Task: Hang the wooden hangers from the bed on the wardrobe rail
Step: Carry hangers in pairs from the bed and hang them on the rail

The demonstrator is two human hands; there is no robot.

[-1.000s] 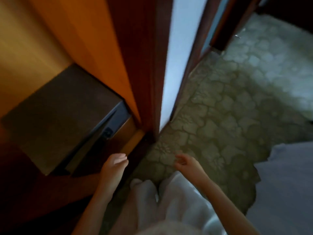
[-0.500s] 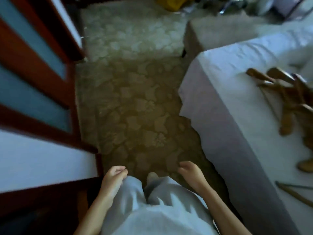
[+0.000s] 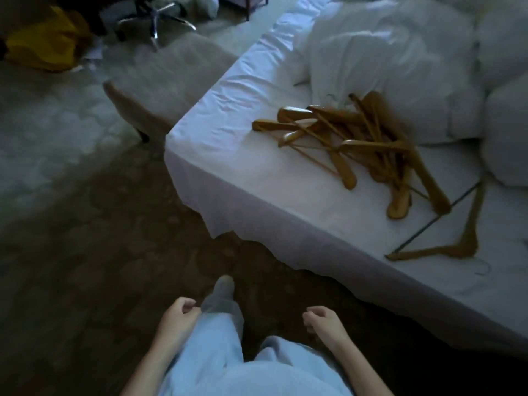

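View: swung off the wardrobe interior seen a second ago, across the carpet, onto the bed, which now spans 12 to 4 o'clock.
Hangers: wooden hangers heaped in a tangle on the sheet at 2 o'clock, touching the duvet behind; lone hanger lying flat at 3 o'clock, just beside the heap and nearest the bed edge.
Left hand: low at 7 o'clock by the thigh, fingers loosely curled, holding nothing, as in both earlier frames.
Right hand: low at 5 o'clock, fingers loosely curled, empty, well apart from the hangers.
Meaning: probably a return trip for another load, with both hands free to pick up.
Next: likely a step toward the bed and a reach to 2–3 o'clock; lone hanger easiest to lift, heap likely to snag by its hooks.
Surroundings: padded stool at 11 o'clock off the bed corner; yellow bag at 10 o'clock.
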